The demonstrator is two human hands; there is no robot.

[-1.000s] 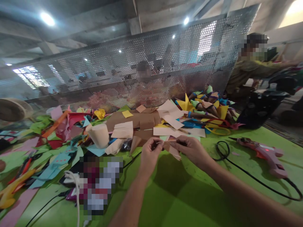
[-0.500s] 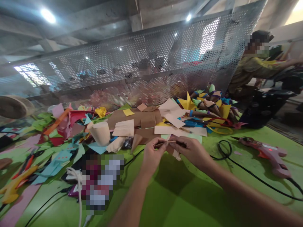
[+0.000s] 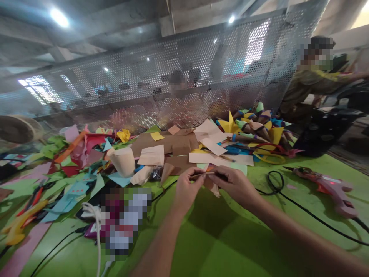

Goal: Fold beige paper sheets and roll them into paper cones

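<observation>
Between both hands is a small piece of brown paper [image 3: 212, 187], held above the green table [image 3: 219, 246]. My left hand [image 3: 188, 186] pinches its left side with thumb and fingers. From the right, my right hand [image 3: 235, 184] pinches the same piece, and the fingertips of both hands nearly meet. A pale end of the piece hangs below the fingers. Behind the hands lie pale paper strips [image 3: 220, 158] and brown paper [image 3: 178, 163]. A cream paper cup shape [image 3: 123, 161] stands to the left of them.
A pink glue gun [image 3: 331, 188] lies at the right, its black cable crossing the table. Coloured paper scraps [image 3: 69, 192] and a yellow tool [image 3: 24, 225] are at the left. Paper cones [image 3: 259, 129] are piled at the back right, near a person [image 3: 309, 82] beyond the table.
The view has shifted very slightly. Both hands keep their pinch on the brown paper, with only a slight movement of the fingers.
</observation>
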